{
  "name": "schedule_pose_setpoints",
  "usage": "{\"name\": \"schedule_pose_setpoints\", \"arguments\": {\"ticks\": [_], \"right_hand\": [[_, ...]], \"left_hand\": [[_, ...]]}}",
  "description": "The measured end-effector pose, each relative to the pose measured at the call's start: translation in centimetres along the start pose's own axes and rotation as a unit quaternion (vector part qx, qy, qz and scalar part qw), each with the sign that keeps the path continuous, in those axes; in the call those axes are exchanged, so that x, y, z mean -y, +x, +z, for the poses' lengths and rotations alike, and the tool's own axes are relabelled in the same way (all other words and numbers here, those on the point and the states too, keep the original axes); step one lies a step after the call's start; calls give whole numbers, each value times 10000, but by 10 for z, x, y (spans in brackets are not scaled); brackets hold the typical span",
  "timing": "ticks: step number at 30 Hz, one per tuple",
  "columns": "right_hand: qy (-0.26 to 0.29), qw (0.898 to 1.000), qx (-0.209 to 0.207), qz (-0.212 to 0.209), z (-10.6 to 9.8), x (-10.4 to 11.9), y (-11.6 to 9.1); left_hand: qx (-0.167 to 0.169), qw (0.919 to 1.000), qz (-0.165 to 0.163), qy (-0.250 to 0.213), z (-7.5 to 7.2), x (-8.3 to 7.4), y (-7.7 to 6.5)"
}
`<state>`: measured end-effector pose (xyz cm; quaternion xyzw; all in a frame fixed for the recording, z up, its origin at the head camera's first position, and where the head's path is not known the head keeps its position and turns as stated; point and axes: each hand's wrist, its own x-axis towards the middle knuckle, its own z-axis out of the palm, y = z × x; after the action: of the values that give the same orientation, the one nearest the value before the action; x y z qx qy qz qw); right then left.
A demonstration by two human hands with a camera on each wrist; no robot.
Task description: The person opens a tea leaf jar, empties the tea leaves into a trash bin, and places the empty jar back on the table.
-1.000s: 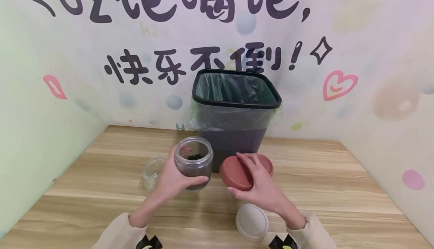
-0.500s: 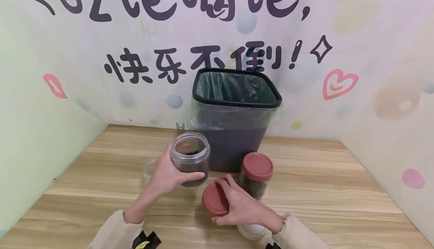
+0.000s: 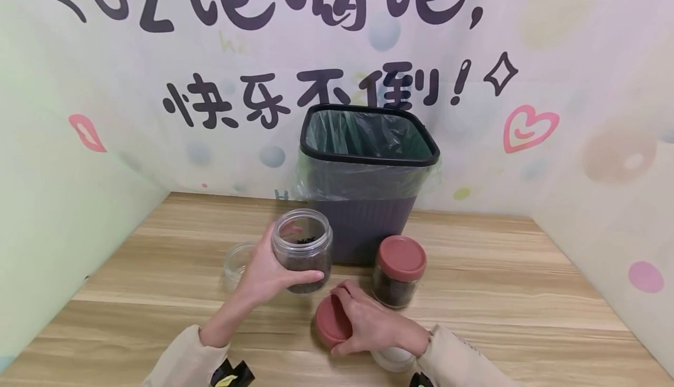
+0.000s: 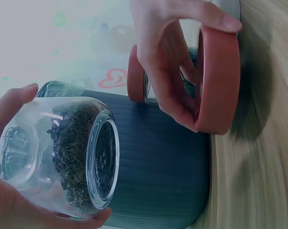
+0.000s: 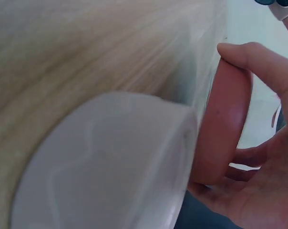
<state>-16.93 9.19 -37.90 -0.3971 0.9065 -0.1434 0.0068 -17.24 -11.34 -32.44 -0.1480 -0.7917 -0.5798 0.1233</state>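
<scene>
My left hand (image 3: 263,273) grips an uncapped clear jar (image 3: 310,267), raised in front of the bin. Dark dried leaves, like loose tea, (image 4: 77,152) fill its lower part. With thumb and fingers my right hand (image 3: 368,319) pinches the rim of a red lid (image 3: 330,322), low over the table's front middle. In the left wrist view the lid stands on edge to the camera, above its shadow; whether it touches the wood I cannot tell. A white round lid (image 5: 101,157) lies beside it, partly hidden under my right wrist in the head view.
A second jar with a red lid (image 3: 402,256) and dark contents stands right of centre. Behind it is a bin (image 3: 363,223) lined with a clear bag. Another clear jar (image 3: 235,264) stands behind my left hand. The wooden table (image 3: 500,293) meets printed wall cloths.
My right hand has carried the red lid from in front of the capped jar, leftward and down toward the table's front. The left hand holds its jar in nearly the same place.
</scene>
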Motion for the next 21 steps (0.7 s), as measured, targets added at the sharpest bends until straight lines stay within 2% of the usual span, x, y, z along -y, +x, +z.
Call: {"name": "schedule_pose_setpoints", "arguments": {"ticks": [9,21], "right_hand": [[-37,9982,363,483,-1,-5,10],[-99,9972,375,638,7,-11,14]], "left_hand": [[27,9999,-111,11,5,0,0],[14,10000,-41,53,10,0,1]]}}
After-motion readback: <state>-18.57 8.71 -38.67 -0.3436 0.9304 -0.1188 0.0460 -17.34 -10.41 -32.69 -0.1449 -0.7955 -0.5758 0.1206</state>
